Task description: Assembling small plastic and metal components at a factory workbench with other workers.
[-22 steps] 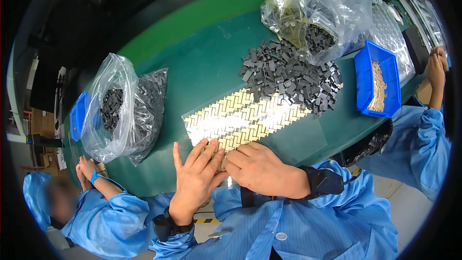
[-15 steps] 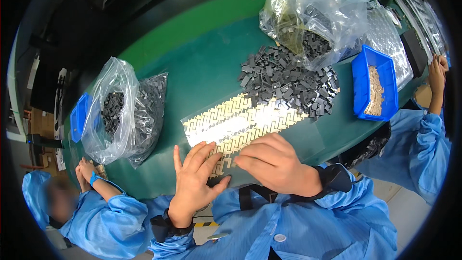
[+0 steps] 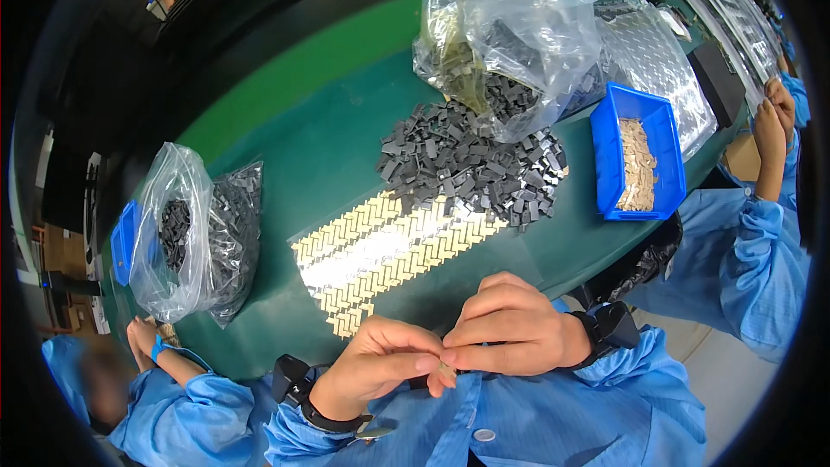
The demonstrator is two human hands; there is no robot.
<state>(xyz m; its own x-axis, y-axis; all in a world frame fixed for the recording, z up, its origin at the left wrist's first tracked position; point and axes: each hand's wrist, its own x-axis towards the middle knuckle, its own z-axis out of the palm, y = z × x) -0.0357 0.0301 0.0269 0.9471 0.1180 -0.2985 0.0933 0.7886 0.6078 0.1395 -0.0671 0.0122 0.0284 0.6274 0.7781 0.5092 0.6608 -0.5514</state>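
Hands meet at the bench's near edge in the single head view: my left hand (image 3: 385, 363) and right hand (image 3: 510, 333) are drawn close to my chest, fingertips touching, pinching between them a small tan chip (image 3: 447, 371). Both hands are closed in a fine pinch on it; only a sliver shows under my right thumb, so I cannot tell its full shape.

Just beyond my knuckles lies a clear sheet (image 3: 393, 251) carrying rows of the same tan chips set in a herringbone pattern, glaring under the light. Past it, farther from my hands, sits a loose heap of dark grey blocks (image 3: 471, 160), spilling from a clear bag (image 3: 510, 43) behind it. To my right, well apart from my fingers, a blue bin (image 3: 640, 156) holds more tan pieces. Far off to my left, another bag (image 3: 186, 238) of grey blocks slumps against the bench edge.

Judging by its size, the chip is light, thin and stiff, likely brittle and easy to drop; I would hold it by its edges with fingertips only, no squeezing across its flat.

A co-worker's arm (image 3: 169, 355) in a blue sleeve rests at the bench to my left; another's raised hand (image 3: 774, 121) shows at the right rim.
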